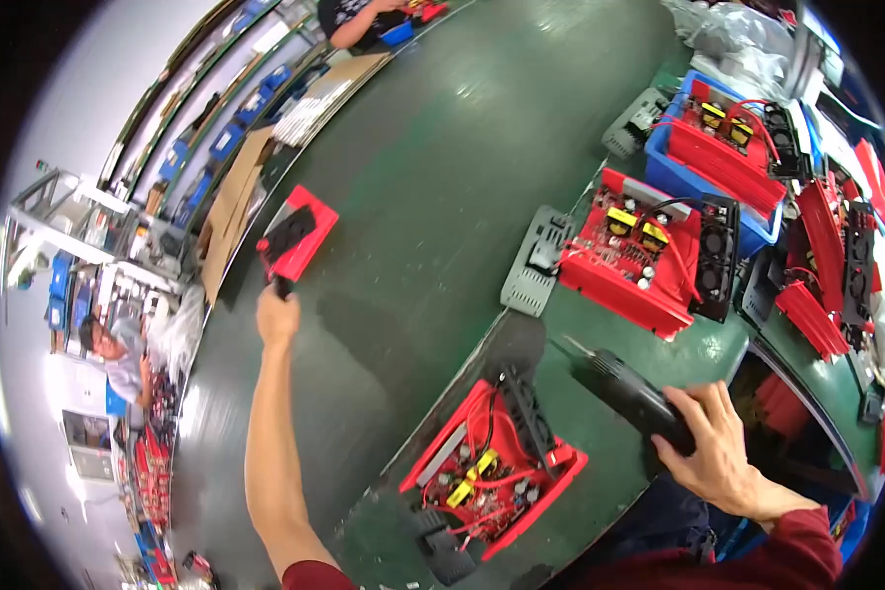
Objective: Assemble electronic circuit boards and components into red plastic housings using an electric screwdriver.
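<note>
My left hand is stretched far out to the left over the dark conveyor belt. It touches the near end of a red device with a black top; the grip itself is hard to make out. My right hand is closed around a black electric screwdriver whose tip points up and left. Between my arms lies an open red housing with a circuit board, yellow parts, red wires and a black fan.
More open red units lie on the green bench: one beside a grey panel, another in a blue bin. Red parts are stacked at the right edge. Cardboard sheets line the belt's far side. Other people work at left and top.
</note>
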`<state>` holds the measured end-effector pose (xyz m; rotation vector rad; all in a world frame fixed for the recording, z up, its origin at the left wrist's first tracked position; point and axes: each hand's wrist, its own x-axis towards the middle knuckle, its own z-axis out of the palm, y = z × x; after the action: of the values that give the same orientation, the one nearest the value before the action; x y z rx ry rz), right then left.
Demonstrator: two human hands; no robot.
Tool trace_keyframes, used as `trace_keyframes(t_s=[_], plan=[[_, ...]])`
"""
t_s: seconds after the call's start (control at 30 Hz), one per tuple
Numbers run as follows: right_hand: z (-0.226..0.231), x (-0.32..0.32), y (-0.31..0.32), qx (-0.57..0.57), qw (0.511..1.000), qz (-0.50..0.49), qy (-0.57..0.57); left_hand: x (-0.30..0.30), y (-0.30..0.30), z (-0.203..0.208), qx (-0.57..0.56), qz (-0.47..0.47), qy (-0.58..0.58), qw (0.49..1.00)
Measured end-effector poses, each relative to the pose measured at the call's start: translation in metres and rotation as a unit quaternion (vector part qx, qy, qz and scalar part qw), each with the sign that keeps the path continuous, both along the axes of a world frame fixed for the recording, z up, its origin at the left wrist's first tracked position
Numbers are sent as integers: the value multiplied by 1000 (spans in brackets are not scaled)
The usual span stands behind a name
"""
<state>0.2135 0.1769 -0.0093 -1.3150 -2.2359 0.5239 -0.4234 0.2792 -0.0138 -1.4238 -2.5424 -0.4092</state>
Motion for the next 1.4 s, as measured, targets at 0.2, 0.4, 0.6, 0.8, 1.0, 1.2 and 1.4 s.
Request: trace_keyframes(t_s=[0.2,0.4,0.6,0.8,1.0,1.2,1.4], plan=[[-60,-8,-9,118,970,138,159,-86,51,-51,76,-50,1,996],[-67,-5,-6,101,968,144,180,-85,62,-39,35,-98,28,994],[-77,-31,1,111,958,155,215,60,-13,-4,72,-49,-26,996],[-61,-16,-6,77,978,126,146,116,-87,29,25,-35,54,998],[-75,-25,-16,36,976,157,148,152,-335,125,44,35,124,991],[-87,-16,-7,92,976,146,137,169,-538,226,-32,254,261,931],[-97,-12,1,92,975,161,120,154,-711,280,-75,440,243,861]])
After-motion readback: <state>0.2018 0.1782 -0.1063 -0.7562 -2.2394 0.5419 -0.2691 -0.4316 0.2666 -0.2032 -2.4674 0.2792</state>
